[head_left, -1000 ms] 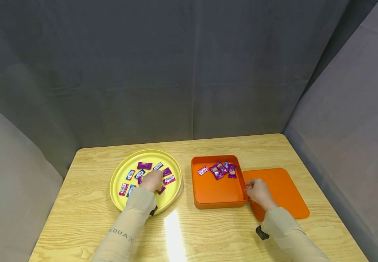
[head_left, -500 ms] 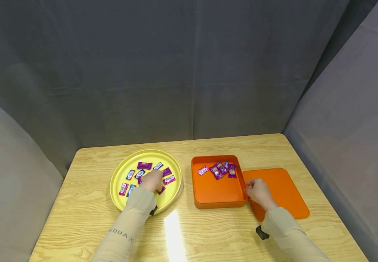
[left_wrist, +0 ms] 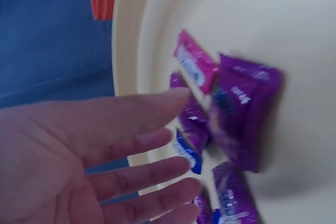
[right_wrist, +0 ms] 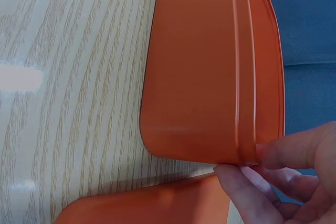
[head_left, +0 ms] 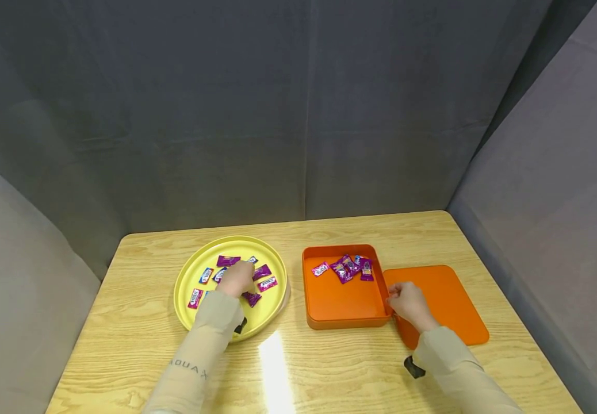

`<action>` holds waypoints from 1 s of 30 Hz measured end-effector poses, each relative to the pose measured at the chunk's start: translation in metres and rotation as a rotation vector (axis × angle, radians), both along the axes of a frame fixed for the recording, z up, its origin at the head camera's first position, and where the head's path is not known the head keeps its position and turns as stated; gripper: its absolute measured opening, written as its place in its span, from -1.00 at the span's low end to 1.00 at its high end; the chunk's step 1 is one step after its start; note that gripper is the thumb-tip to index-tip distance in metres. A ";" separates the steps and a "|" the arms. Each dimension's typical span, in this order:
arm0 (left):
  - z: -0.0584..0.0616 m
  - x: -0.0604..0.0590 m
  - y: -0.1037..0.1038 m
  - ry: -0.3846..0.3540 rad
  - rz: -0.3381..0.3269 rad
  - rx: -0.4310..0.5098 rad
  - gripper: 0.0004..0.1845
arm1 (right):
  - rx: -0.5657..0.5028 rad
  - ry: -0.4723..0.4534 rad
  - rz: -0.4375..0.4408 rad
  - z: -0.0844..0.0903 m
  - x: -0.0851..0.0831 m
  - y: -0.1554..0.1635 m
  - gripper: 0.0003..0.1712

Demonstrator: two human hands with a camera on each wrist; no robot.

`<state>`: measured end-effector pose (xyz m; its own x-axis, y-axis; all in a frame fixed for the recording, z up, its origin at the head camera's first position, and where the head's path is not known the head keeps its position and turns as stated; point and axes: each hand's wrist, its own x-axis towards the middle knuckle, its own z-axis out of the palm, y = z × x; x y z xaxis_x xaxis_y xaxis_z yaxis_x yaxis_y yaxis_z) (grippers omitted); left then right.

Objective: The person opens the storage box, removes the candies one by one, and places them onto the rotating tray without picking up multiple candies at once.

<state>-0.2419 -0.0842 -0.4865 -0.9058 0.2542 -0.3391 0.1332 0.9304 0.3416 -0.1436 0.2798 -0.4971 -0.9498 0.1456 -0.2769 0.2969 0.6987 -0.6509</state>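
Note:
Above a round yellow tray (head_left: 267, 310) hovers my left hand (head_left: 237, 279), among small wrapped candies. In the left wrist view its fingers are extended and relaxed. The thumb tip (left_wrist: 178, 100) overlaps a purple candy (left_wrist: 191, 121); whether they touch I cannot tell. A pink candy (left_wrist: 195, 61) and a larger purple candy (left_wrist: 244, 111) lie just beyond it. My right hand (head_left: 409, 305) pinches the right wall of a square orange box (head_left: 337, 305), thumb and fingers on either side of the rim (right_wrist: 247, 145).
Several candies, mostly purple packs (head_left: 347, 267) and one pink candy (head_left: 321, 269), lie toward the back of the box. A flat orange lid (head_left: 448, 305) rests on the wooden table (head_left: 288, 368) under the right hand. Grey cloth walls (head_left: 215, 115) close off the back and sides.
My left hand has shifted slightly left and away from me, uncovering more of a purple candy beside it and covering part of a blue-and-white candy. The right hand has stayed on the box.

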 end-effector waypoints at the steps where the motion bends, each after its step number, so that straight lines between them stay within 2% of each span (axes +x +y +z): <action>1: 0.001 -0.002 0.000 0.023 0.001 0.004 -0.75 | 0.001 0.000 -0.001 0.000 0.000 0.000 -0.67; 6: 0.011 -0.008 0.001 0.158 -0.044 -0.035 -0.37 | 0.009 0.001 -0.002 -0.001 0.000 -0.001 -0.68; 12: 0.020 -0.019 0.012 0.213 -0.059 -0.033 -0.15 | 0.004 -0.016 -0.011 -0.002 -0.001 -0.001 -0.67; 16: 0.020 -0.026 0.026 0.244 -0.078 -0.028 -0.10 | 0.003 -0.016 -0.014 -0.003 -0.001 -0.001 -0.67; 22: 0.016 -0.033 0.060 0.266 -0.132 -0.070 -0.11 | 0.017 0.004 -0.004 -0.002 0.000 0.000 -0.67; 25: 0.013 -0.034 0.078 0.269 -0.156 -0.073 -0.12 | 0.023 0.017 0.000 -0.002 0.001 0.000 -0.67; 30: 0.015 -0.029 0.105 0.262 -0.193 -0.075 -0.13 | 0.018 0.016 -0.004 -0.003 0.000 0.001 -0.68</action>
<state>-0.2712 0.0203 -0.4715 -0.9020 0.4132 -0.1253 0.3841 0.9004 0.2044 -0.1431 0.2806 -0.4999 -0.9536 0.1543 -0.2586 0.2892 0.7091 -0.6431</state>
